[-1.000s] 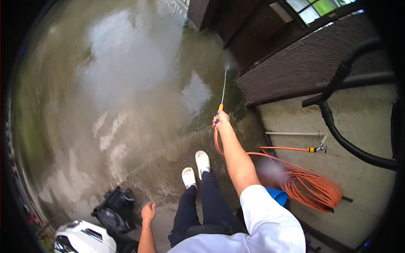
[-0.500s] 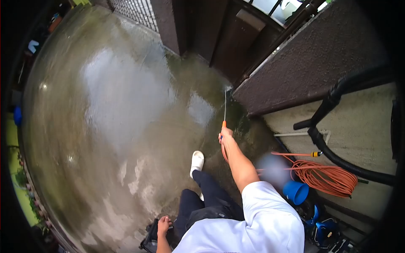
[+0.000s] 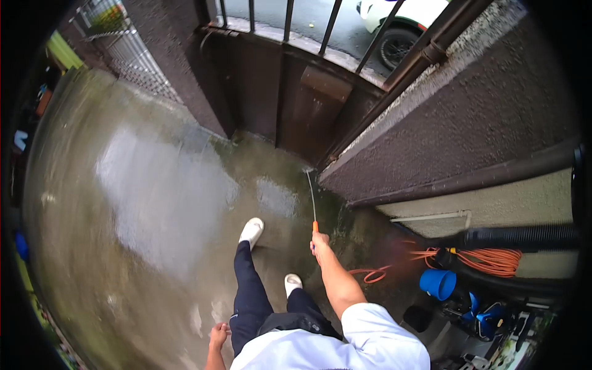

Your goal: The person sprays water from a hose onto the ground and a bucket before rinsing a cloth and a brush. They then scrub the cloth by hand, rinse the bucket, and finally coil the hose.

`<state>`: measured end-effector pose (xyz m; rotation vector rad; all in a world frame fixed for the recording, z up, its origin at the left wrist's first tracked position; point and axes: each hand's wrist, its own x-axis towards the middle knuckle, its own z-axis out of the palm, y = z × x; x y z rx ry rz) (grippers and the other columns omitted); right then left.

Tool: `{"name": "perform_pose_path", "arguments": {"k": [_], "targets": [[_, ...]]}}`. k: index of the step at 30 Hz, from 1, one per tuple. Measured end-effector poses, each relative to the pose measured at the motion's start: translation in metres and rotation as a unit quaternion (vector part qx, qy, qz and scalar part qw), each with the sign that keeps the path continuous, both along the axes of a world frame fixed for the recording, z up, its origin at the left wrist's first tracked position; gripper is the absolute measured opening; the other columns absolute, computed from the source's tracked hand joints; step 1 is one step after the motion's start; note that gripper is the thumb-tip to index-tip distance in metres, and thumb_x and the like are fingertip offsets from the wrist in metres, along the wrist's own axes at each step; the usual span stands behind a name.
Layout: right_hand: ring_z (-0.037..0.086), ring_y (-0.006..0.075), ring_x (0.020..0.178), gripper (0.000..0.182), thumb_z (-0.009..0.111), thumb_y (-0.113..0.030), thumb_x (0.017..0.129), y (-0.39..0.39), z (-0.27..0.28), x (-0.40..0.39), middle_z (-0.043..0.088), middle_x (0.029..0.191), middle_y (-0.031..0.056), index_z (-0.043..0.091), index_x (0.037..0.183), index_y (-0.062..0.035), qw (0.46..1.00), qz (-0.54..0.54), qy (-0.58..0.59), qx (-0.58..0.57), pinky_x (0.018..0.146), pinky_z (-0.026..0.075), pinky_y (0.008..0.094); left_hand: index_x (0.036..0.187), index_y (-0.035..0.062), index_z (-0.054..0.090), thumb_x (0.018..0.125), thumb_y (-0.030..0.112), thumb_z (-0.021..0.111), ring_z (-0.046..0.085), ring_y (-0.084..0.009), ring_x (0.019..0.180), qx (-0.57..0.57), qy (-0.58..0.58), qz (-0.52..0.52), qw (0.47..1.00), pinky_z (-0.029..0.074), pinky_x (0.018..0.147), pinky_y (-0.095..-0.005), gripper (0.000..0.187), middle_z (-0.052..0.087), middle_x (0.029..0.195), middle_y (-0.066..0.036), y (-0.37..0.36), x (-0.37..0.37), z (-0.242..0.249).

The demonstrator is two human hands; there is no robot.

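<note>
My right hand is closed around the end of an orange hose, stretched out ahead of me. A thin jet of water leaves its tip and strikes the wet floor in the corner where the brown gate meets the wall. Low at my left side hangs my left hand, beside my dark trousers. Its fingers are loosely bent and apart, with nothing visible in them. A loop of hose lies on the floor right of my arm.
Coiled orange hose, a blue bucket and a black corrugated pipe are on the right. A rough brown wall runs along that side. Wet concrete spreads left. Beyond the gate bars is a parked vehicle.
I have stepped forward, and my view has tilted up to show more of the gate and the road. The jet still hits the corner. My right hand keeps its hold on the hose.
</note>
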<state>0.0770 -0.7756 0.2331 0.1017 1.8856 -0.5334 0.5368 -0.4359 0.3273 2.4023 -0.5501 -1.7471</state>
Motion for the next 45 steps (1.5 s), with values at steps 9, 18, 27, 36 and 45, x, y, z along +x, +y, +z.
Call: {"name": "perform_pose_path", "arguments": {"k": [9,18,27,36,45], "targets": [[0.044,0.0130,0.037,0.029,0.061,-0.026,0.098,-0.081,0.010,0.020,0.045,0.052,0.0002,0.056,0.077,-0.0067,0.996,-0.080,0.019,0.041,0.032,0.031,0.0309,0.102,-0.0007,0.071,0.102,0.023,0.053,0.067,-0.0168,0.070,-0.028,-0.052,-0.130,0.990,0.055,0.061,-0.0320,0.030,0.070,0.079,-0.010,-0.289,0.145,-0.036],[0.045,0.0123,0.039,0.029,0.065,-0.028,0.096,-0.149,0.033,0.031,0.048,0.053,0.0000,0.062,0.080,-0.0046,0.996,-0.042,0.062,0.057,0.035,0.034,0.0315,0.104,-0.0016,0.069,0.102,0.022,0.051,0.066,-0.0154,0.069,-0.112,-0.063,-0.172,0.977,0.055,0.065,-0.0304,0.030,0.070,0.079,-0.010,-0.413,0.172,-0.033],[0.058,0.0167,0.046,0.034,0.065,-0.040,0.093,-0.158,0.006,0.034,0.062,0.062,0.0067,0.069,0.092,-0.0065,0.986,0.044,0.128,0.095,0.045,0.044,0.0361,0.103,-0.0029,0.069,0.102,0.021,0.053,0.068,-0.0173,0.068,0.029,0.034,-0.152,0.987,0.056,0.064,-0.0324,0.029,0.071,0.077,-0.011,-0.397,0.150,-0.045],[0.052,0.0182,0.042,0.039,0.064,-0.038,0.093,-0.106,-0.069,0.018,0.055,0.055,0.0056,0.063,0.080,-0.0014,0.873,0.212,0.437,0.036,0.040,0.041,0.0376,0.082,-0.0029,0.063,0.102,0.035,0.046,0.054,-0.0213,0.064,-0.146,0.012,-0.327,0.934,0.045,0.060,-0.0380,0.046,0.058,0.065,-0.011,-0.465,0.127,-0.069],[0.048,0.0139,0.041,0.030,0.065,-0.032,0.095,-0.117,-0.012,0.030,0.051,0.055,0.0018,0.064,0.081,-0.0044,0.977,0.086,0.169,0.093,0.039,0.038,0.0347,0.120,-0.0055,0.064,0.105,0.037,0.048,0.066,-0.0177,0.093,-0.084,0.049,-0.198,0.975,0.053,0.085,-0.0329,0.048,0.071,0.102,-0.010,-0.467,0.083,-0.023]]}}
